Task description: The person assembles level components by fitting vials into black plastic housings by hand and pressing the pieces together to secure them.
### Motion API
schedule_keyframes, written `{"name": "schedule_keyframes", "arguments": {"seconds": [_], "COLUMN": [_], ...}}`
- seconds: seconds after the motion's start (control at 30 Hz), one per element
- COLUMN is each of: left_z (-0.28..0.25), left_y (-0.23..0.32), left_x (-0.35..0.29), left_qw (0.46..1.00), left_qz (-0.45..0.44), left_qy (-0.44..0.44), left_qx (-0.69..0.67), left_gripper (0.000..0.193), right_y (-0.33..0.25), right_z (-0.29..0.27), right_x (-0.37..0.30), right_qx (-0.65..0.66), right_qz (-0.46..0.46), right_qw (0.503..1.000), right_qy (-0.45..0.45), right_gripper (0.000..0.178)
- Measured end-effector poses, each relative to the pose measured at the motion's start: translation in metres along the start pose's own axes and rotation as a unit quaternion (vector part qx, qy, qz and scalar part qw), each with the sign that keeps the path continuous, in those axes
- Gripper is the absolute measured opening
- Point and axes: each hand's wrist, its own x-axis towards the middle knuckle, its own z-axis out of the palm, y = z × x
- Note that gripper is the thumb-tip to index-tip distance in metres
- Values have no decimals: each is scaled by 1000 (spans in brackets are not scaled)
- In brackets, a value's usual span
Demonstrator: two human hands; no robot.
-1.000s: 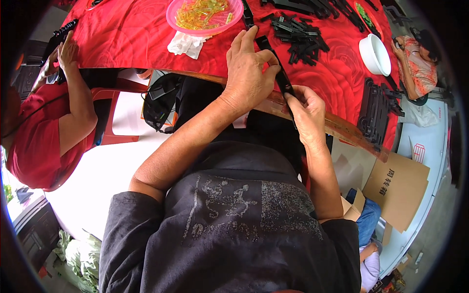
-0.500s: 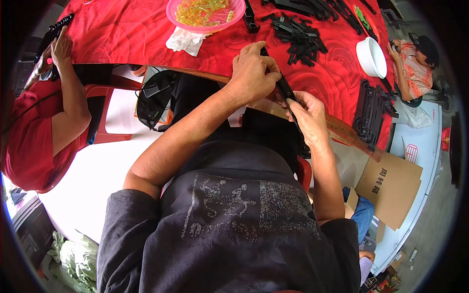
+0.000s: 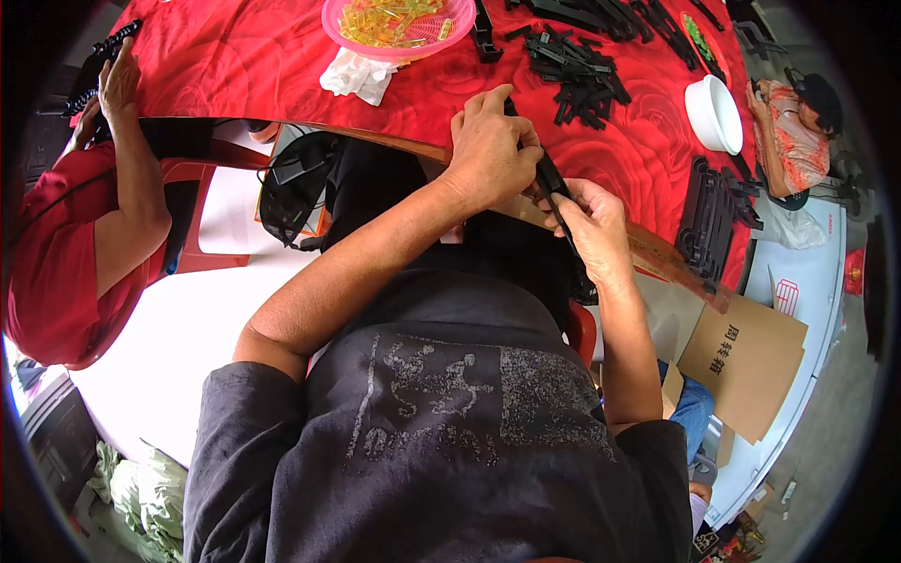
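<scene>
A long, narrow black plastic part [image 3: 550, 178] slants between my two hands at the table's near edge. My left hand [image 3: 490, 145] is closed over its upper end, knuckles up, hiding much of that end. Around the lower end, my right hand [image 3: 589, 214] grips with the thumb along the top. Just beyond my hands lies a pile of short black plastic pieces [image 3: 571, 75] on the red tablecloth [image 3: 235, 66]. Past my left hand stands a pink basket [image 3: 330, 30] of small clear yellow pieces [image 3: 385, 21].
A white bowl [image 3: 713, 113] and stacked black frames [image 3: 706, 211] sit at the right. Crumpled white tissue [image 3: 358, 75] lies below the basket. A person in red [image 3: 66, 253] works at the left, another person [image 3: 798, 131] at the far right. A cardboard box [image 3: 746, 366] stands lower right.
The black part has turned slightly in my hands, which keep nearly the same place. The person at the left has shifted their hands a little.
</scene>
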Motion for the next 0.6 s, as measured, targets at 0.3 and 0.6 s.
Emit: {"name": "schedule_keyframes", "arguments": {"seconds": [0.3,0.6], "left_z": [3,4], "left_y": [0,-1], "left_x": [-2,-4], "left_qw": [999,998], "left_qz": [9,31], "left_qy": [30,46], "left_qx": [0,29], "left_gripper": [12,12], "right_y": [0,1], "right_z": [-1,-3], "right_x": [1,2], "right_qx": [-13,-27], "right_qz": [-11,-25], "right_qw": [1000,999], "right_qy": [9,8], "right_gripper": [22,24]}}
